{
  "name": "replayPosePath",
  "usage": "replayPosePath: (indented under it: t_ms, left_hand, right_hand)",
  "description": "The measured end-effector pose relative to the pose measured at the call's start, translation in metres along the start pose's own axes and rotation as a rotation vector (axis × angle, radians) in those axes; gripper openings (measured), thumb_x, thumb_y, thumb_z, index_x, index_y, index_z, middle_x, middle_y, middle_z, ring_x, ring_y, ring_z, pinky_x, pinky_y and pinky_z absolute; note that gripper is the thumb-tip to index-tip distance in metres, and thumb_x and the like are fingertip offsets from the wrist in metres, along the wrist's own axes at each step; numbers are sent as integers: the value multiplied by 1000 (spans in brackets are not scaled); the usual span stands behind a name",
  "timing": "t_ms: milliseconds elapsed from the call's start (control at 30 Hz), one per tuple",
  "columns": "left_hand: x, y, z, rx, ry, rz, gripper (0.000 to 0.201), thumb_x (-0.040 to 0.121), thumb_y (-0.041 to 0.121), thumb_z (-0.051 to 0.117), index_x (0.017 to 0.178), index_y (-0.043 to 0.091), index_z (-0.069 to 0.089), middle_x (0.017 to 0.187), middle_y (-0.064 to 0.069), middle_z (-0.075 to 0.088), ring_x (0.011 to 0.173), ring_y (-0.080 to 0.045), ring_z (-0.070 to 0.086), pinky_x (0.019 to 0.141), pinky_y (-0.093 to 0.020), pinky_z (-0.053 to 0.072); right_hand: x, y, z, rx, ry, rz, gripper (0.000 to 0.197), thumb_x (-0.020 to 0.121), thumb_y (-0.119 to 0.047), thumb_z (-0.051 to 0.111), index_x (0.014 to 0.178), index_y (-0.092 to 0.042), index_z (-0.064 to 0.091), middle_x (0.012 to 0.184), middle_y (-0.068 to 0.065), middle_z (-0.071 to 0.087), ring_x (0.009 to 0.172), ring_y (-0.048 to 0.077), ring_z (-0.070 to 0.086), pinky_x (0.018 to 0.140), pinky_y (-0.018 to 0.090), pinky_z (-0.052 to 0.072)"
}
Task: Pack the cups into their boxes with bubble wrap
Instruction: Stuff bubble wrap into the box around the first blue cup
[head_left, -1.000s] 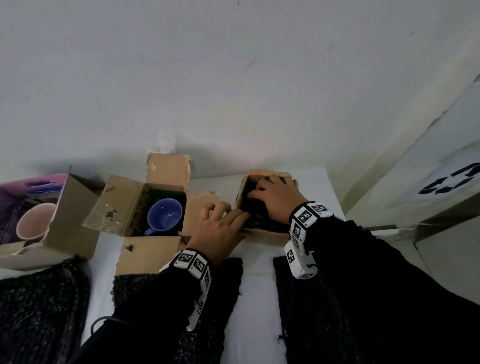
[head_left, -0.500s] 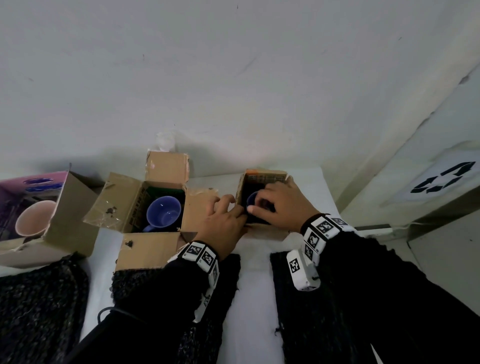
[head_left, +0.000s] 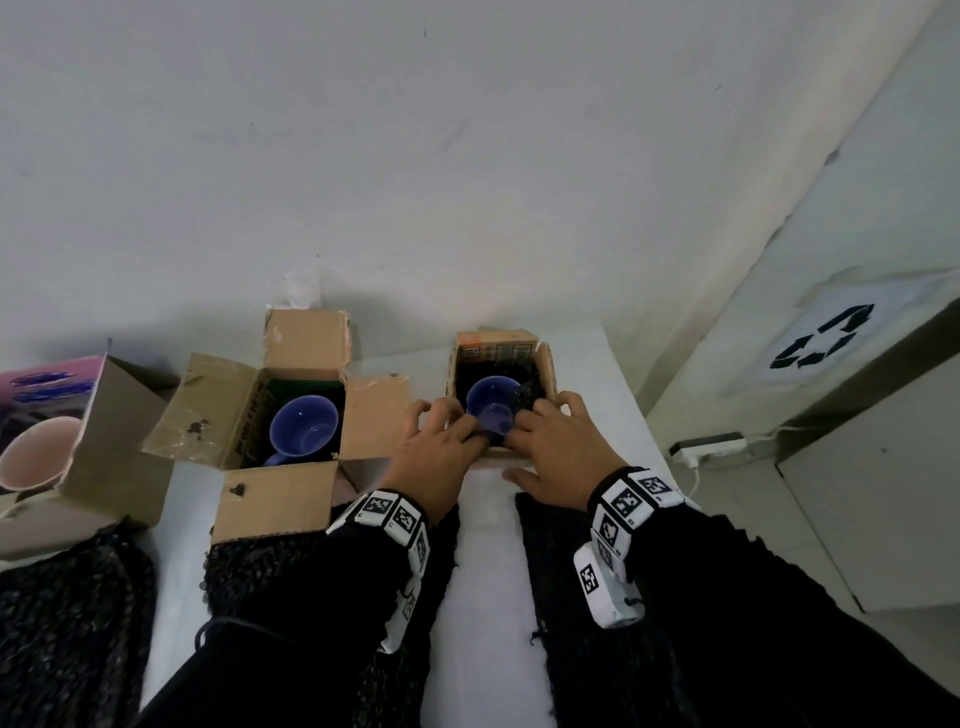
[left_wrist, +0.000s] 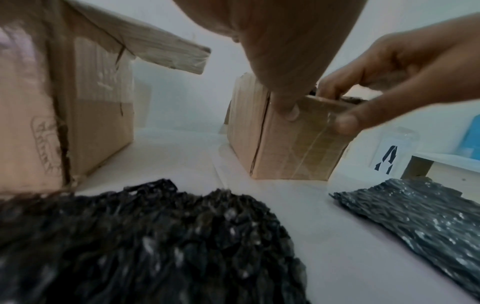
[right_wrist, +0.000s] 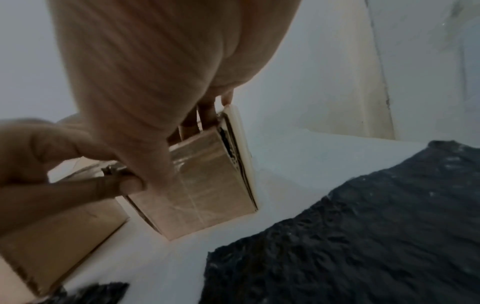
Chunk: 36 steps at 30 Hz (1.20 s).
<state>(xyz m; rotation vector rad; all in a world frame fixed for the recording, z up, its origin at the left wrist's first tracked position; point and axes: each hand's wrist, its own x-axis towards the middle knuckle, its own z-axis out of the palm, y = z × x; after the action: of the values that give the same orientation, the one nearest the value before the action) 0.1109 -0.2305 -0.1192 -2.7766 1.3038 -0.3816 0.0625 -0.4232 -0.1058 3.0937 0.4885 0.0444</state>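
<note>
A small cardboard box (head_left: 546, 370) stands at the table's far right, lined with black bubble wrap (head_left: 527, 387). A blue cup (head_left: 491, 404) sits upright inside it. My left hand (head_left: 448, 434) and right hand (head_left: 545, 434) both grip the box's near wall, fingers curled over the rim and thumbs on the outside. In the left wrist view the left thumb (left_wrist: 288, 109) presses the front of the small box (left_wrist: 293, 148) and the right hand (left_wrist: 376, 82) pinches the rim. The right wrist view shows the same box (right_wrist: 202, 185) from below.
An open box (head_left: 270, 499) with a second blue cup (head_left: 304, 434) stands left of centre. A pink box (head_left: 111, 441) holding a pink cup (head_left: 36, 452) is at far left. Loose black bubble wrap sheets (head_left: 78, 623) (head_left: 291, 571) (head_left: 540, 525) lie along the near table. A wall rises behind.
My right hand has pulled back from over the small box's top to its near rim, uncovering the blue cup. My left hand has shifted onto the same rim.
</note>
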Motion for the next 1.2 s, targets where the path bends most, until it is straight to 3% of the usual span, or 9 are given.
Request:
replayPosePath:
  t_ms: [133,267,333,467,567,767,967,1100,1200]
  left_hand:
    - [6,-1,-7,17,-82,-10,28,66,16,72,88,32,71,95,11,64,107,-25,41,94,-47,24]
    - [13,0,-16,-2,-192,-15,32,80,17,60,105,36,67,106,11,60,114,-25,41,99,-47,20]
    - [15,0,-16,-22,-230,-19,38,87,16,52,118,34,59,118,9,57,118,-24,40,101,-44,21]
    - [17,1,-10,-94,-198,-77,51,88,14,52,137,19,41,128,-2,54,116,-26,46,89,-36,34]
    - [17,0,-9,-96,-207,-29,38,86,14,57,124,16,53,117,-5,57,108,-27,49,82,-36,39]
    - [15,-4,-5,-80,-142,21,28,63,11,77,88,17,65,91,-3,60,83,-25,57,61,-35,47]
    - [21,-2,-18,-4,-167,44,15,65,13,66,78,19,67,84,-2,62,79,-25,56,63,-35,41]
    - [26,4,-25,24,-274,31,26,89,16,47,110,18,64,115,-6,53,108,-28,47,82,-37,34]
    - [26,3,-26,31,-305,24,31,93,16,43,120,20,58,121,-5,52,113,-28,43,88,-37,32]
  right_hand:
    - [1,0,0,-67,-56,52,29,80,-15,56,106,-24,63,78,-3,67,79,24,63,103,44,14]
    - [3,-3,-4,-109,-115,55,38,85,-13,46,123,-15,50,84,5,70,85,29,65,114,42,-1]
    - [5,-5,-5,-108,-103,45,36,87,-20,47,122,-15,53,97,6,69,95,29,62,113,46,7]
    - [7,5,-4,-76,44,56,43,77,-40,57,116,-21,54,118,2,57,108,27,51,92,44,31]
    - [5,16,0,-103,53,17,58,74,-45,61,126,-20,53,132,2,51,120,25,47,98,49,35]
    - [-4,26,5,-95,110,-13,37,80,-47,57,100,-16,60,105,3,59,103,25,55,89,42,42]
    - [-9,19,16,-83,147,-5,31,85,-43,44,85,-18,62,87,-1,67,114,28,53,90,46,39]
    - [-8,24,14,-135,151,-21,35,84,-47,45,80,-19,67,101,2,60,107,29,51,87,45,38]
    - [-12,27,16,-203,226,-36,27,85,-46,51,83,-23,65,100,-1,58,103,27,51,91,46,34]
